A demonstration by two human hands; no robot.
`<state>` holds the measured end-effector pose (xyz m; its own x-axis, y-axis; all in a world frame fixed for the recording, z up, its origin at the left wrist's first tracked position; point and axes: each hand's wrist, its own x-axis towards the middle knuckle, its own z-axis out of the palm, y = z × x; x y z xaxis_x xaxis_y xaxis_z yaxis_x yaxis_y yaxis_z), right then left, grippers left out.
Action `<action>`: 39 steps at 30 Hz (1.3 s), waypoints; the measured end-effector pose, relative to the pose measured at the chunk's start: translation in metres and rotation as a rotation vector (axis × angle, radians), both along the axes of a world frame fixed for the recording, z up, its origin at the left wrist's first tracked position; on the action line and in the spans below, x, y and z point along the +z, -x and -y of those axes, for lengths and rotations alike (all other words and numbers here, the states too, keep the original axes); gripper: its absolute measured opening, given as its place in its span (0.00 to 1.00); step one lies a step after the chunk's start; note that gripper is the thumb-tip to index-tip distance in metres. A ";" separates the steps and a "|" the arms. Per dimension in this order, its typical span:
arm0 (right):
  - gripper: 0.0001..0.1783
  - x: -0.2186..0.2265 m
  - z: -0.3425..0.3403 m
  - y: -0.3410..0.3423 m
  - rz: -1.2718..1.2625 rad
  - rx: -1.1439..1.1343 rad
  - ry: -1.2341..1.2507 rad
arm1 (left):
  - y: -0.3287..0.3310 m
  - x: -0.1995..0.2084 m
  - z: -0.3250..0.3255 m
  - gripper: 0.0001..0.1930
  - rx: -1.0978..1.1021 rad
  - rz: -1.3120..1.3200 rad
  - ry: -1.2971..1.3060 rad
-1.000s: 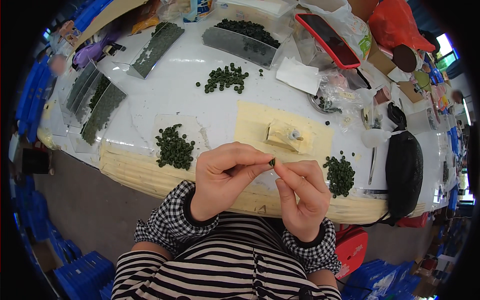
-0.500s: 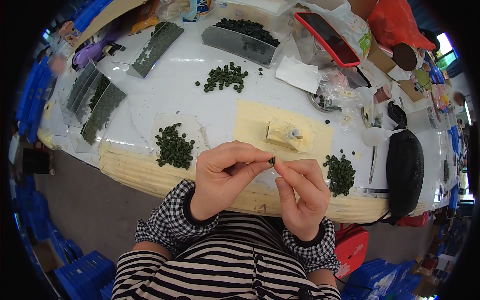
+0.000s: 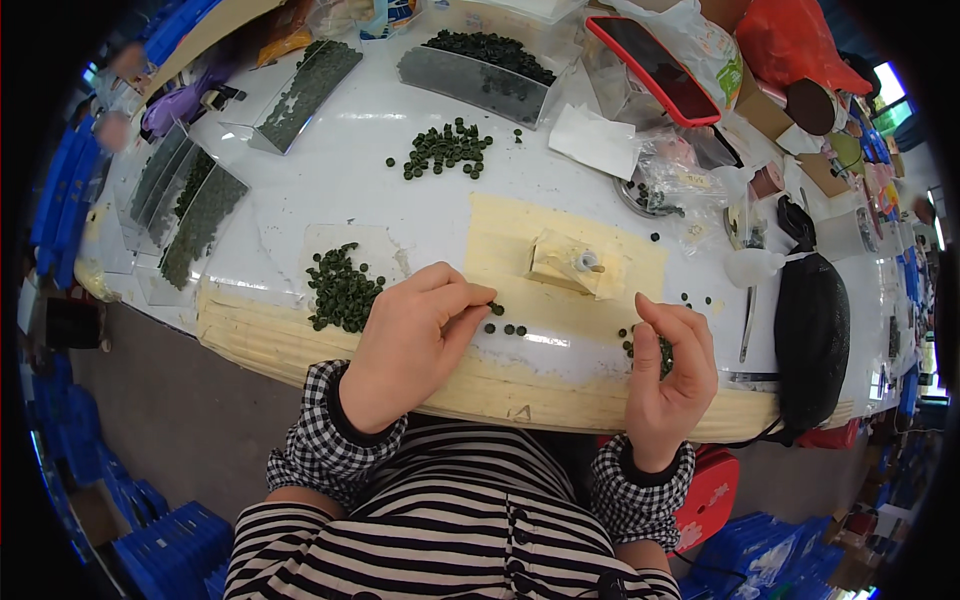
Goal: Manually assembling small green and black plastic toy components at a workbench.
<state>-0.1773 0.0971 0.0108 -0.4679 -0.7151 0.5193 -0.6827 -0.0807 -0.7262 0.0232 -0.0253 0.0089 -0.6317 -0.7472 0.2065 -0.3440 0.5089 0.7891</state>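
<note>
no text can be read, even the pale label (image 3: 695, 181) on the clear bag (image 3: 702, 208).

Consists of a white tabletop (image 3: 290, 195) with a yellowish front edge (image 3: 262, 330). Bears heaps of small dark green pieces (image 3: 341, 288), a yellow sheet (image 3: 500, 240), clear trays (image 3: 470, 88) and a slim metal tool (image 3: 747, 328).

Grey floor (image 3: 200, 400) shows below the near edge of the white table (image 3: 360, 190), with blue crates (image 3: 175, 550) past its near left corner, a red seat (image 3: 708, 497) by its near edge, and a bright window (image 3: 888, 88) beyond its far right corner.
</note>
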 end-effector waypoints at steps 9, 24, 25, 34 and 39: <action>0.07 -0.001 -0.006 0.016 -0.293 -0.008 -0.242 | -0.018 0.009 0.009 0.16 0.124 -1.097 -1.183; 0.06 -0.005 -0.007 -0.004 0.097 -0.002 -0.172 | -0.014 -0.003 0.005 0.09 -0.042 -1.221 -1.407; 0.06 -0.004 -0.006 -0.004 0.070 0.021 -0.143 | -0.014 -0.004 0.005 0.09 -0.081 -1.230 -1.454; 0.08 -0.005 -0.003 -0.010 -0.049 0.075 -0.160 | -0.007 0.000 0.002 0.06 0.110 -0.568 -0.492; 0.09 -0.004 0.000 -0.011 -0.086 0.109 -0.136 | -0.005 0.005 -0.003 0.07 0.109 -0.125 -0.016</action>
